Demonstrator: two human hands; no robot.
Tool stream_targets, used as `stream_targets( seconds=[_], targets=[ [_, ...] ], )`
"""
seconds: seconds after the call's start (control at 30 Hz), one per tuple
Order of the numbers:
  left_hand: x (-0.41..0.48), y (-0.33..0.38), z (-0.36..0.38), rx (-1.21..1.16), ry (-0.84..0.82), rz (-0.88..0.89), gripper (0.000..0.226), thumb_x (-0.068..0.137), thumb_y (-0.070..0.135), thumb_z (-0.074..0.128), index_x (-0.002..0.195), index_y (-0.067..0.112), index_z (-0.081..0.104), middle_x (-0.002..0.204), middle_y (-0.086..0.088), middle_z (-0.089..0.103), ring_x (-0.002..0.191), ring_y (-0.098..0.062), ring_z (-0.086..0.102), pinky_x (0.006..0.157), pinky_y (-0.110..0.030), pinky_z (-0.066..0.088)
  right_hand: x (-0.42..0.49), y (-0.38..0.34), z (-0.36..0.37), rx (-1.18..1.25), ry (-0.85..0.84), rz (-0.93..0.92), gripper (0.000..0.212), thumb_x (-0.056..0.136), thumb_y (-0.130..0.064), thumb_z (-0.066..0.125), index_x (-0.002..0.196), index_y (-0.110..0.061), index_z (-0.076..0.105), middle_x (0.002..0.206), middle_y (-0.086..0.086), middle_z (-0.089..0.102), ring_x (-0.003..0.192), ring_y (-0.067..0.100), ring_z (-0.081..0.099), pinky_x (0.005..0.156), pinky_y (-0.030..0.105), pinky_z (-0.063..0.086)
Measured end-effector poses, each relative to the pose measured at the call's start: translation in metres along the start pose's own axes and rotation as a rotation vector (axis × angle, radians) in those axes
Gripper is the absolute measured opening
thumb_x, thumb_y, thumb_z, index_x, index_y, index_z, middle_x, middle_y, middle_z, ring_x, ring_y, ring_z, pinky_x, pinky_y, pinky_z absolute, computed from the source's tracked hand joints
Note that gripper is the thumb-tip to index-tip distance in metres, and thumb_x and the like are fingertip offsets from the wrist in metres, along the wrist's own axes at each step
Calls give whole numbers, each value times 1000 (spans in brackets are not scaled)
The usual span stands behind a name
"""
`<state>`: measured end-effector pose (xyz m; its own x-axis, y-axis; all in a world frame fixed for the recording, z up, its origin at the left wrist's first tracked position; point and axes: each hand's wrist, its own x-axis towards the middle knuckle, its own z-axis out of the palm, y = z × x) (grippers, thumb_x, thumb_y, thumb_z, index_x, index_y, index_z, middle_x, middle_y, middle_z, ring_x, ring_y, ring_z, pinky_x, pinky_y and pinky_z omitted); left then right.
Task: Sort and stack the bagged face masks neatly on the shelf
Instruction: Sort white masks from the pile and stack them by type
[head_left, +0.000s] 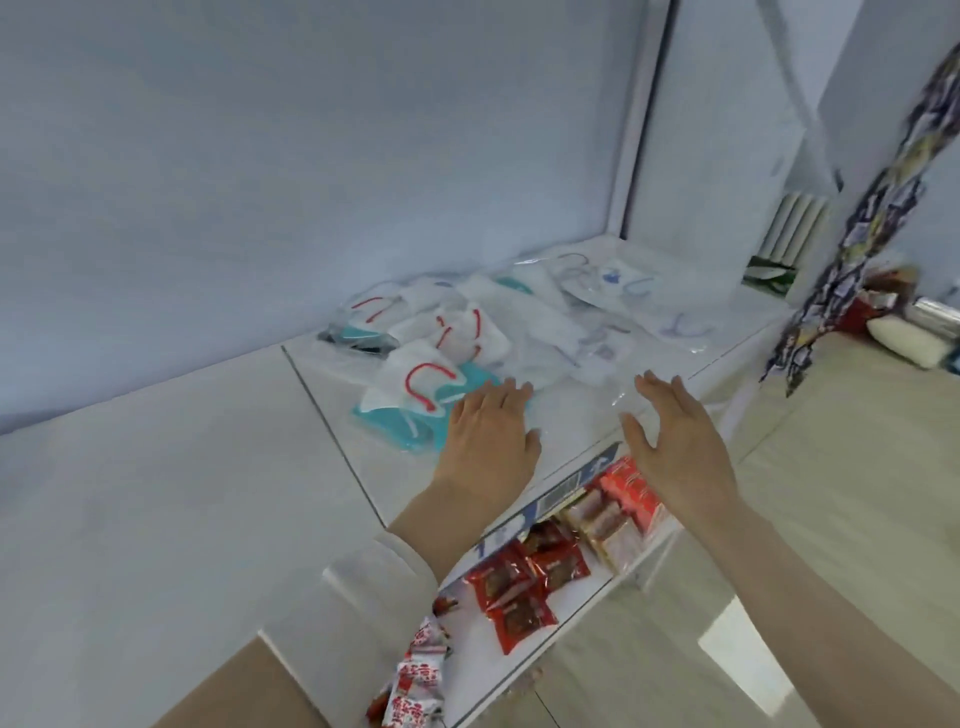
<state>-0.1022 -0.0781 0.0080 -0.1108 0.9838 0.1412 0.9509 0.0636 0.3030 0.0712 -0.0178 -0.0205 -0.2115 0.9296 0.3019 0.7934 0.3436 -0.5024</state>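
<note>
Two hands reach over the shelf (395, 467), each grip open and holding nothing. The left hand (488, 426) lies palm down with straight fingers, just beside a teal bagged mask (410, 431). The right hand (675, 431) is spread near the front edge; whether it touches the clear plastic there is unclear. The bagged face masks (498, 322) lie in a loose heap towards the back wall. Red snack packets (519, 587) sit on the level below.
</note>
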Motion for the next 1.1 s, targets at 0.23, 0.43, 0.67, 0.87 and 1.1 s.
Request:
stream_targets(
  seconds=[0.23,0.43,0.67,0.87,1.1],
  targets=[
    [66,81,46,-19,-77,80,52,100,29,37,149,19,22,158,0,18,146,-19,13,116,-32,8,37,92,-34,4,1,113,51,96,-29,46,142,-12,36,151,3,33,144,21,16,114,36,21],
    [140,103,74,-48,-48,99,51,99,29,41,147,18,28,155,-2,25,144,-20,19,116,-34,13,108,135,-33,25,-92,138,61,94,-37,49,146,-12,27,152,6,30,145,19,10,112,30,18],
    [216,101,85,-108,-5,-24,50,99,30,42,146,21,29,155,1,25,143,-19,20,116,-31,11,217,160,-22,-4,-291,181,84,83,-48,62,146,-8,23,147,16,32,139,29,25,109,37,28],
    [243,100,101,-141,5,-91,47,99,29,42,144,24,33,156,2,25,144,-16,20,115,-28,9,249,178,-1,-81,-288,80,82,70,-51,74,130,-2,43,122,13,51,119,31,43,98,33,33],
    [247,98,105,-231,209,-230,37,93,19,56,129,16,54,142,-2,47,131,-22,42,110,-28,24,283,207,-15,277,-442,121,58,75,-13,75,128,-8,51,81,-3,56,76,11,53,60,13,36]
  ],
)
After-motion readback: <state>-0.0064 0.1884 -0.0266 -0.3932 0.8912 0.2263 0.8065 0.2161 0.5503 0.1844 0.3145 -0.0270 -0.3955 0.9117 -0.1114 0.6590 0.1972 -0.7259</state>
